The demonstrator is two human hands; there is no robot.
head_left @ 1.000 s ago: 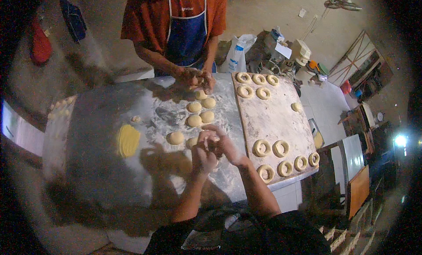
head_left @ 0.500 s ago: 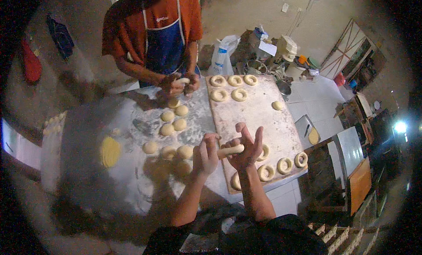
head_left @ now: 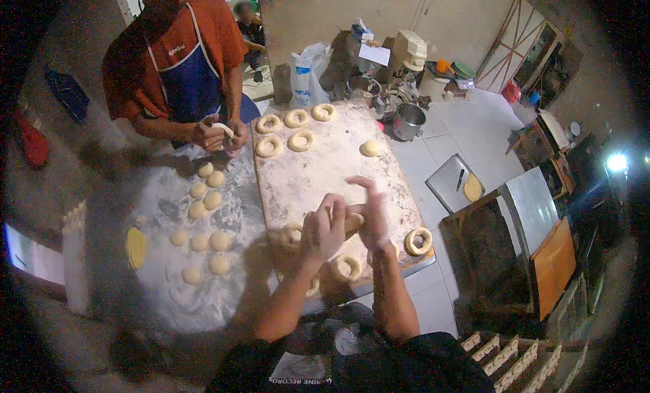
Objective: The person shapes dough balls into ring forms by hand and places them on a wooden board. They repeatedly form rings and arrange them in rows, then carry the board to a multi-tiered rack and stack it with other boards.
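Observation:
Over the near part of the floured board [head_left: 318, 179], I hold a piece of dough [head_left: 354, 223] between my two hands. My left hand [head_left: 323, 228] has its fingers closed around the dough's left side. On the other side, my right hand [head_left: 374, 222] is blurred by motion; one finger stretches out to the left while the rest bend around the dough. Whether this piece is a full ring cannot be made out. A finished dough ring [head_left: 347, 267] lies just below my hands, and another dough ring [head_left: 418, 241] sits near the board's right corner.
Across the table, a co-worker [head_left: 179, 61] in a blue apron shapes dough [head_left: 223, 129]. Several dough balls [head_left: 219, 241] rest on the floured metal tabletop [head_left: 149, 203]. More rings [head_left: 302, 140] line the board's far end beside a lone dough ball [head_left: 370, 148]. A metal pot [head_left: 409, 122] stands beyond.
My view has swung right, so the board appears farther left. My hands have moved over the board, and the right hand's fingers have turned inward around the dough.

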